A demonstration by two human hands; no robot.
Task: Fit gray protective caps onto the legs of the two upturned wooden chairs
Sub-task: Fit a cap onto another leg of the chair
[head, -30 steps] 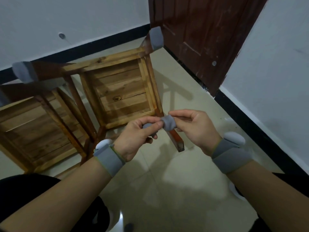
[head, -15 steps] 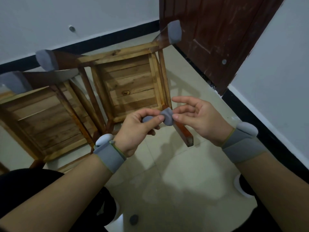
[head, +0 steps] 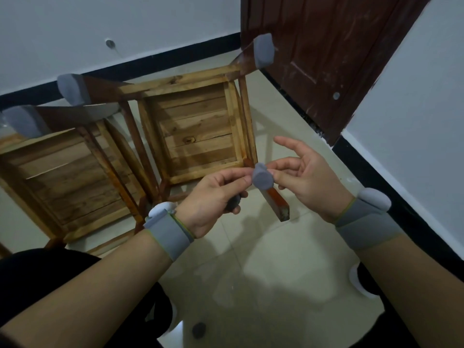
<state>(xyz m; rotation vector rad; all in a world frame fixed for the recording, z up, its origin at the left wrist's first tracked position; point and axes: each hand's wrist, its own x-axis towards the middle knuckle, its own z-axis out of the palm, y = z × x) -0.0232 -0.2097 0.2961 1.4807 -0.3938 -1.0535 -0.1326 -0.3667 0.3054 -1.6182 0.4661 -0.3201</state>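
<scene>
The gray cap (head: 262, 178) is held in the air between both hands, its round flat face turned up toward the camera, in front of the bare leg (head: 275, 202) of the right chair (head: 195, 136). The left hand (head: 213, 197) pinches the cap's left edge between thumb and forefinger. Its lower fingers are curled over a darker gray piece (head: 234, 202) that is too hidden to tell what it is. The right hand (head: 308, 177) pinches the cap's right edge with thumb and a middle finger, while its forefinger is lifted and spread away. The bare leg's square end points toward the person, just below the cap and uncovered.

Both chairs lie seat-down on the tiled floor (head: 263, 259), the left chair (head: 62, 177) touching the right one, with their rungs crossing between the seats. Three other legs already carry caps: the far right one (head: 262, 51), a middle one (head: 71, 89) and one at the left edge (head: 21, 120).

A dark wooden door (head: 326, 46) stands close behind the far capped leg. A white wall with black skirting (head: 391, 187) runs close along the right, near the right wrist. Open floor lies below the hands, between the person's dark-clad knees, where one small dark gray thing (head: 198, 330) lies.
</scene>
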